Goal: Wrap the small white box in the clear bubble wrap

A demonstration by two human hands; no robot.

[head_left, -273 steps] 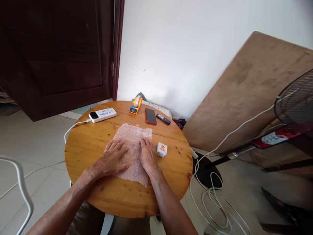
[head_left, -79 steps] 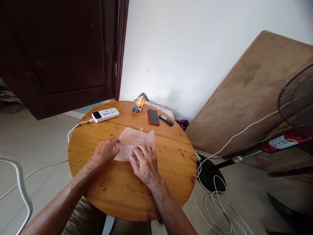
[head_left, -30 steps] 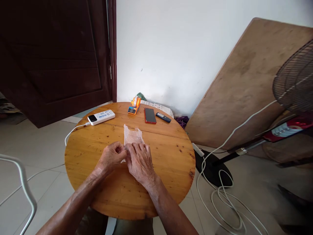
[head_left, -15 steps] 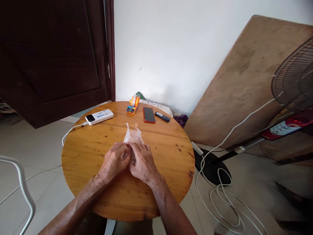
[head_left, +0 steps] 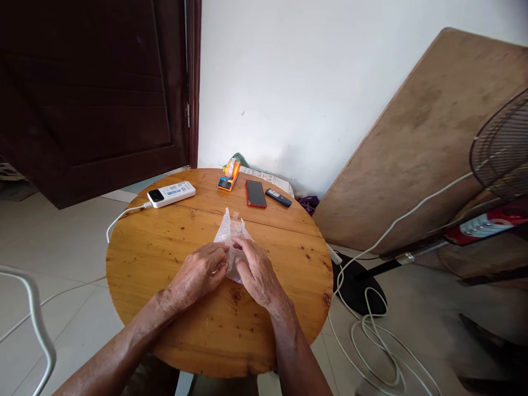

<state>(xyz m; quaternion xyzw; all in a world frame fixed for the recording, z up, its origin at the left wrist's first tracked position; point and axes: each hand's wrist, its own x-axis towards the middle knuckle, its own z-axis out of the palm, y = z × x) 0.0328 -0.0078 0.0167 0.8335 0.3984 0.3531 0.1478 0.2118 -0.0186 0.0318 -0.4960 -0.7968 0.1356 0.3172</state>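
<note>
Both hands point(head_left: 229, 269) gripping bubble-wrap bundle point(head_left: 231, 242), round wooden table point(head_left: 165, 247)

The round table point(head_left: 173, 258) is of wood, with a warm glossy varnish, visible grain and dark knots. The bubble wrap point(head_left: 231, 237) is thin clear plastic, bumpy and a little shiny. The power bank point(head_left: 171, 193) has a smooth white plastic shell, and its cable point(head_left: 119, 217) is white plastic too. The tape dispenser point(head_left: 229, 175) is of bright orange plastic. The phone point(head_left: 256, 193) shows a dark glossy glass face. The leaning board point(head_left: 416, 143) is matt brown wood, stained. The door point(head_left: 91, 93) is dark wood, matt.
</note>
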